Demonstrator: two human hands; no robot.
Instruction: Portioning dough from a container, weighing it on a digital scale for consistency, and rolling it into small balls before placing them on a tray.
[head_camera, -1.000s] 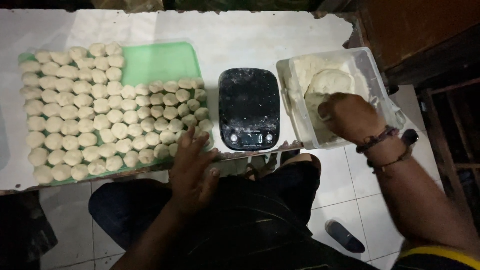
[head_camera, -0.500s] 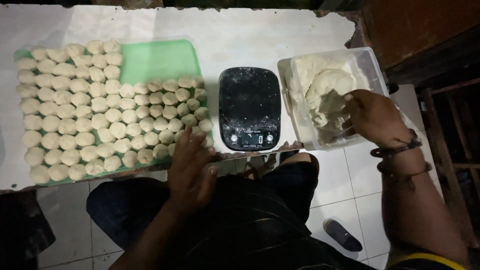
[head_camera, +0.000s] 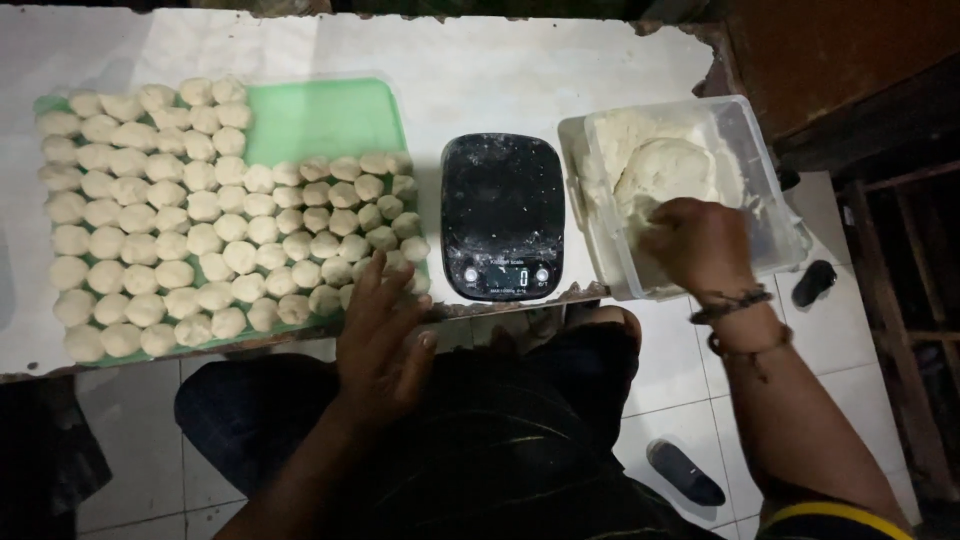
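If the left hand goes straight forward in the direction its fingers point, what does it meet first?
Probably the dough balls at the near right corner of the green tray. The left hand points up over the table edge, its fingertips already at or over them; contact is unclear.

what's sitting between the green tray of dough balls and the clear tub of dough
A black kitchen scale, its platform bare, sits between the tray and the tub, seen in the head view.

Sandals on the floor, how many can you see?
2. One dark sandal lies on the white tiles beside the person's right arm, and another sandal lies just past the clear plastic tub near the right hand. More may be hidden under the table.
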